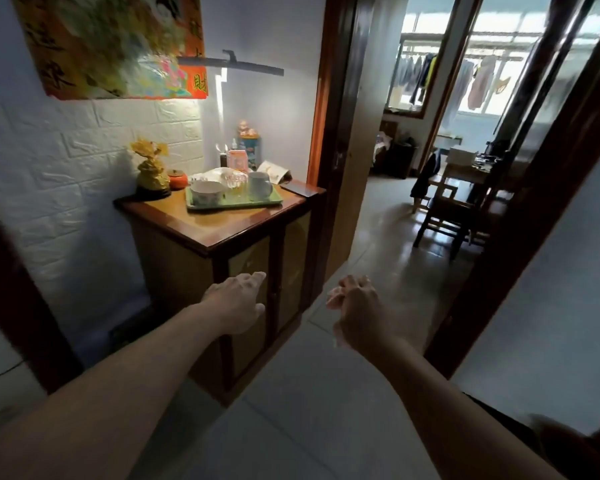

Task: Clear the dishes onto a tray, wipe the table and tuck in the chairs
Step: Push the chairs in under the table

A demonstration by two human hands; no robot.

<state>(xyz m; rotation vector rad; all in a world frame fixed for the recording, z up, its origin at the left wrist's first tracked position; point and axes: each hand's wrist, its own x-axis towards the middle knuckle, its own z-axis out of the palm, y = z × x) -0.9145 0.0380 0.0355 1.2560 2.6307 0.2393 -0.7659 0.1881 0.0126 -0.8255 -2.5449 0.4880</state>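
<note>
Both bare hands out in front of a wooden cabinet, dishes already on a tray.
Left: gold ornament (151, 168) and small orange lidded jar (177, 179) on the cabinet's wooden worktop (222, 225); beside them a light green plastic tray (234, 203) carrying a white bowl (205, 192), clear glassware (234, 181) and a white mug (260, 186). Left hand (238, 303) lower down, fingers relaxed, holding nothing. Right hand (355, 311) fingers loosely curled, holding nothing. Far right through the doorway: dark wooden chair (445, 216).

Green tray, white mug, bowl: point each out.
green tray (222, 205): head view, front rim
white mug (259, 186): head view, side wall
bowl (205, 195): head view, outer wall
</note>
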